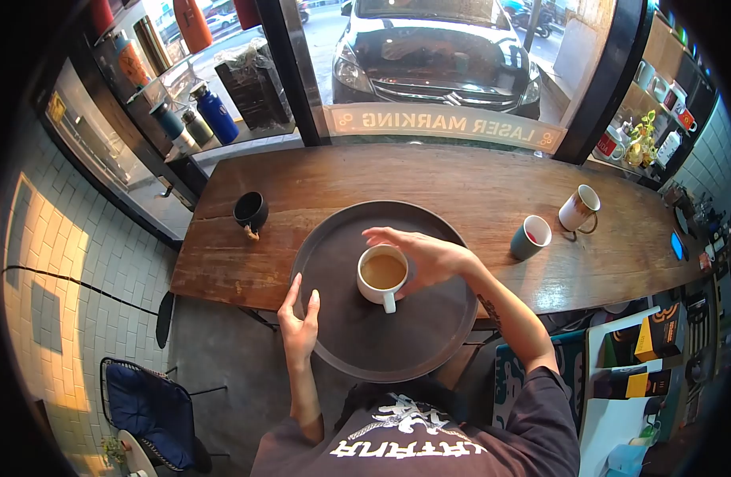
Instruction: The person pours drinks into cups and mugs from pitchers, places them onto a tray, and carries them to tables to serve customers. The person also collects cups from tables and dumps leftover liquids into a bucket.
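A white mug (373, 293) of milky brown drink stands upright on a round dark serving tray (357, 342), its handle toward me. My right hand (433, 258) curves around the mug's right side, fingers apart: some reach past the far rim and the thumb is near the handle. Whether the skin touches the mug, I cannot tell. At the tray's left rim is my left hand (299, 322), thumb and fingers stretched out and spread. It is close against the rim; firm contact is not clear. The tray lies partly on the wooden table (326, 171) and juts over its near edge.
A black cup (251, 210) sits left of the tray. On the right stand a dark green cup (527, 243) and a white-and-brown mug (576, 208). Bottles (214, 114) line the window shelf. A chair with a blue cushion (147, 405) is at lower left.
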`<move>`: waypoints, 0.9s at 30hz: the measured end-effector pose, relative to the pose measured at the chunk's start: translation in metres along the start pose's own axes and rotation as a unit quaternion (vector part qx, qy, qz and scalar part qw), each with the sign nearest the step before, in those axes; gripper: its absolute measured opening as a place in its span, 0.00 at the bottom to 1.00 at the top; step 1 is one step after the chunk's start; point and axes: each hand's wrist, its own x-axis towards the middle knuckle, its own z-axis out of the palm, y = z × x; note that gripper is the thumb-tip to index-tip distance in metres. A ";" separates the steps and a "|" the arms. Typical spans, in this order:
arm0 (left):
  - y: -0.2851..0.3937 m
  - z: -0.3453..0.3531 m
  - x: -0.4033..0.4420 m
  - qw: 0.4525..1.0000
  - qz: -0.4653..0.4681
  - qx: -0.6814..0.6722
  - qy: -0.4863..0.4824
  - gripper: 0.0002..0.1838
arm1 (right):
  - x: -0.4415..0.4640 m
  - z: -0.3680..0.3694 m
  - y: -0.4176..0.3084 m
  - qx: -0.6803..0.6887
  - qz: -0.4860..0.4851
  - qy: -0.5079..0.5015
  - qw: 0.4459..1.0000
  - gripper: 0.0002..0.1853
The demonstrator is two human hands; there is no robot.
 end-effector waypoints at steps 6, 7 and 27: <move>-0.003 -0.003 0.000 1.000 0.015 0.002 -0.013 0.27 | 0.001 -0.012 -0.015 -0.040 0.068 0.020 0.997 0.45; -0.003 -0.003 0.000 1.000 0.022 0.003 -0.017 0.27 | -0.001 -0.016 -0.014 -0.042 0.078 0.047 0.995 0.43; -0.024 -0.016 -0.046 0.958 -0.142 -0.234 0.083 0.17 | -0.013 -0.063 0.080 -0.157 0.283 0.416 0.850 0.38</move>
